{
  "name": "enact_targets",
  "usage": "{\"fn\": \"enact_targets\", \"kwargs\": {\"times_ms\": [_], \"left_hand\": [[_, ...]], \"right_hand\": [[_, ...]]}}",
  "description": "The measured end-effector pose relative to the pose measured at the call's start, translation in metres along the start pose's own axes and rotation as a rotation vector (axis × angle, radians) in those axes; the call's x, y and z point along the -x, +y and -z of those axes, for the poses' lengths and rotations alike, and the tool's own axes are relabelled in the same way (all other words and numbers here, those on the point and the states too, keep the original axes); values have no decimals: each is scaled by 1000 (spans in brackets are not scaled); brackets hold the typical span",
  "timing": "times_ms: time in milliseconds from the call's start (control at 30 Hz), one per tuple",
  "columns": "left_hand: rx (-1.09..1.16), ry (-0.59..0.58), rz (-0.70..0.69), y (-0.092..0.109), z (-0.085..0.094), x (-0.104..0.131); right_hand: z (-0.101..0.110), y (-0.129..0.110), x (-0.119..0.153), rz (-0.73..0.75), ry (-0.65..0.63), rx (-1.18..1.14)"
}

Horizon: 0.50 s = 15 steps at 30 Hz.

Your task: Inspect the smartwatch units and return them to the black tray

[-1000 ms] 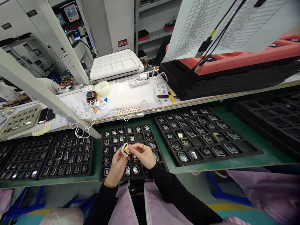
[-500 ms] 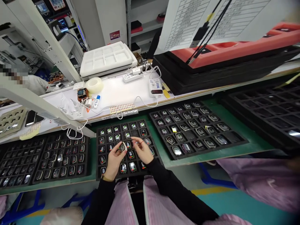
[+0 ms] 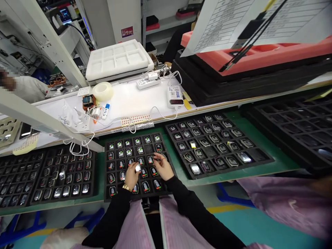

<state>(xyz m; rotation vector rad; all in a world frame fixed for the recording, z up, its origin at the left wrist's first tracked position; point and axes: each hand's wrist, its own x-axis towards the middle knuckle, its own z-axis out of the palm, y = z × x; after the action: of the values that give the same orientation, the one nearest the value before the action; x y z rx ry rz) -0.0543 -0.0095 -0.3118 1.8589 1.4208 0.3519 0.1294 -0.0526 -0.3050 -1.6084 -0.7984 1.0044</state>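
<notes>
I have one view only, from the head camera, looking forward and steeply down over the counter (image 3: 259, 173). The middle tray (image 3: 135, 138) sits near, low in the centre; the white shelf (image 3: 129, 100) behind runs across farther off. Edges bow outward.

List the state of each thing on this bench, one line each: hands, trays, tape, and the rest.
left hand: pinching a small device over the middle tray
small device: held, shiny face up
right hand: fingers down on the middle tray
middle tray: nearly full, screens lit
right tray: partly filled
tape roll: lying flat
white foam tray: pockets bare
</notes>
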Motion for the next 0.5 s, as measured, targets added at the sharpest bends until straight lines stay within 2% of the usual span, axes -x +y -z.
{"fn": "enact_targets", "kwargs": {"times_ms": [133, 233, 400, 500], "left_hand": [[-174, 10, 4, 7, 6, 4], [-288, -28, 24, 11, 13, -2], [-383, -134, 1, 24, 32, -37], [-480, -213, -32, 35, 36, -62]], "right_hand": [[4, -1, 0, 40, -17, 30], [8, -2, 2, 49, -13, 36], [12, -2, 5, 29, 16, 20], [15, -3, 8, 6, 32, 11]]}}
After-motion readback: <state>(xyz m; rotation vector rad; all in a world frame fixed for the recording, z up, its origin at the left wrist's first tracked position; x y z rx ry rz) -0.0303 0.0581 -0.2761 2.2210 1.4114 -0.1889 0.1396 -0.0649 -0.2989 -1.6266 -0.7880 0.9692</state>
